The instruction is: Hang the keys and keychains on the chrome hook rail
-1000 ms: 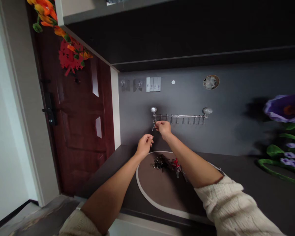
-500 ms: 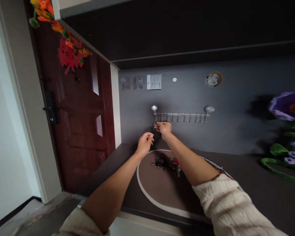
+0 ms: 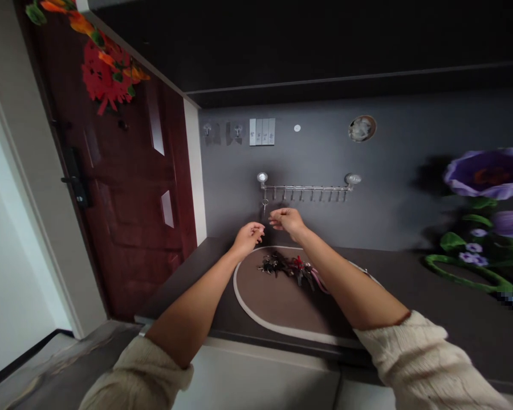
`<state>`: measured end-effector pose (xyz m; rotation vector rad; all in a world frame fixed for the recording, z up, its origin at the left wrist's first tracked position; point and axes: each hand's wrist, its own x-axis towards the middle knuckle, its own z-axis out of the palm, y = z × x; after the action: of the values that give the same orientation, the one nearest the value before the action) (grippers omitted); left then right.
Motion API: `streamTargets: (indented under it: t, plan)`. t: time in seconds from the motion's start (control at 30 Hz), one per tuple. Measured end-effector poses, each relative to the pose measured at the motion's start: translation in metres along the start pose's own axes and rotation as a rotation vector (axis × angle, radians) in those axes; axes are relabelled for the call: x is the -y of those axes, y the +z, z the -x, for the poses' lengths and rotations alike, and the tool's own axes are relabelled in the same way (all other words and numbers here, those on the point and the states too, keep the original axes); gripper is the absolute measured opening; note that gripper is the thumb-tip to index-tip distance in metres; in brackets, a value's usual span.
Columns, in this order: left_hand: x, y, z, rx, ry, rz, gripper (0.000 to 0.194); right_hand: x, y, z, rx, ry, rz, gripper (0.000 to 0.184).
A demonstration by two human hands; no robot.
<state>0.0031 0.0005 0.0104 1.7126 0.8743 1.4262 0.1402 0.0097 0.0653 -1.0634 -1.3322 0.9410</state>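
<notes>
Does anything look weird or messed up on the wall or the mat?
Yes: the round opening in the grey wall, above the right end of the hook rail, looks stuffed with something whitish and crumpled. The keys lie jumbled on the mat. I see nothing spilled.

Door (image 3: 134, 193): dark red-brown, with a black handle (image 3: 72, 180).
Back wall (image 3: 393, 222): flat and grey, with a round hole (image 3: 362, 129) up high.
Left wall (image 3: 8, 256): very pale, with a dark strip (image 3: 21, 359) along the bottom.
Shelf (image 3: 316, 45): big and black, right over the worktop.
Worktop (image 3: 410, 290): long and dark grey, with pale cupboard fronts (image 3: 256, 376) below.
Floor (image 3: 68, 370): grey and streaky.
Light: dim, brightest on the left wall.
</notes>
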Motion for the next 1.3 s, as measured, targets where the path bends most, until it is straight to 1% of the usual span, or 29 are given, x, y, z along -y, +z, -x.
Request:
streamTargets:
  t: [0.07, 0.13, 0.27, 0.4, 0.47, 0.53, 0.73, 0.83, 0.97, 1.13, 1.23, 1.3]
  plan:
    - [0.002, 0.000, 0.003, 0.078, -0.020, -0.069, 0.020, -0.006, -0.009, 0.014, 0.078, -0.008, 0.109, 0.003]
    - [0.006, 0.000, 0.005, 0.135, -0.020, -0.164, 0.021, -0.016, -0.017, 0.028, 0.143, -0.052, 0.269, 0.005]
    - [0.015, 0.001, 0.009, 0.189, -0.022, -0.392, 0.020, -0.037, -0.025, 0.050, 0.168, -0.174, 0.650, 0.011]
    - [0.016, 0.003, 0.015, 0.284, -0.052, -0.640, 0.019, -0.051, -0.024, 0.057, 0.225, -0.246, 0.901, 0.014]
    - [0.016, 0.004, 0.017, 0.303, -0.073, -0.743, 0.022, -0.055, -0.024, 0.057, 0.260, -0.267, 0.968, 0.016]
    - [0.017, 0.005, 0.017, 0.310, -0.090, -0.788, 0.023, -0.058, -0.024, 0.055, 0.291, -0.280, 0.996, 0.017]
    - [0.030, 0.006, 0.013, 0.322, -0.137, -0.678, 0.018, -0.062, -0.026, 0.054, 0.319, -0.270, 0.991, 0.019]
    - [0.031, 0.007, 0.012, 0.309, -0.184, -0.651, 0.019, -0.063, -0.025, 0.054, 0.316, -0.258, 0.996, 0.019]
    - [0.025, 0.010, 0.014, 0.241, -0.236, -0.579, 0.016, -0.063, -0.024, 0.054, 0.303, -0.248, 1.012, 0.020]
    - [0.016, 0.011, 0.016, 0.187, -0.296, -0.408, 0.015, -0.063, -0.025, 0.052, 0.300, -0.269, 1.011, 0.018]
    - [0.011, 0.010, 0.015, 0.171, -0.299, -0.274, 0.013, -0.062, -0.026, 0.051, 0.286, -0.250, 0.951, 0.016]
    - [0.008, 0.010, 0.015, 0.158, -0.280, -0.185, 0.013, -0.060, -0.027, 0.051, 0.269, -0.224, 0.870, 0.015]
